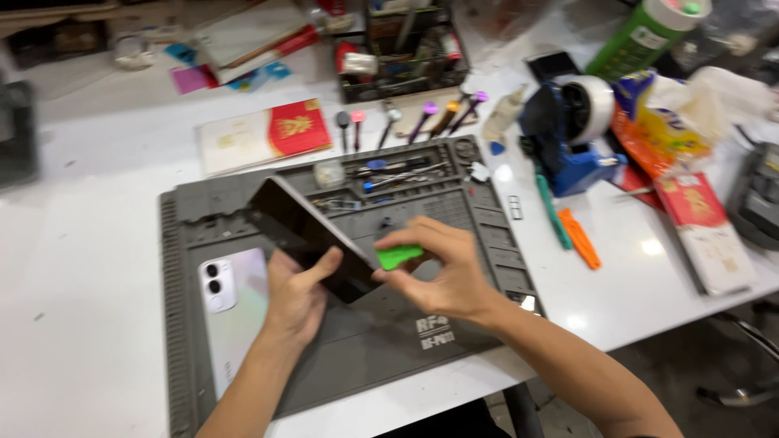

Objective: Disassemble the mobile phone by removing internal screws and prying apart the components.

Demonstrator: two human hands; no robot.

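Observation:
My left hand [299,294] grips a dark, glossy phone screen panel [300,231], tilted up above the grey work mat [479,215]. My right hand [442,272] pinches a small green flat pick [398,256] against the panel's right edge. On the mat's left side, just left of my left wrist, lies a white iridescent phone back [231,308] with two camera lenses, face down.
Tweezers and small tools [389,174] rest in the mat's upper trays. A row of screwdrivers [422,122] lies behind the mat. To the right stand a blue tape dispenser [572,134], orange and green pry tools [572,231], a red-white booklet [706,231] and a green bottle [645,36].

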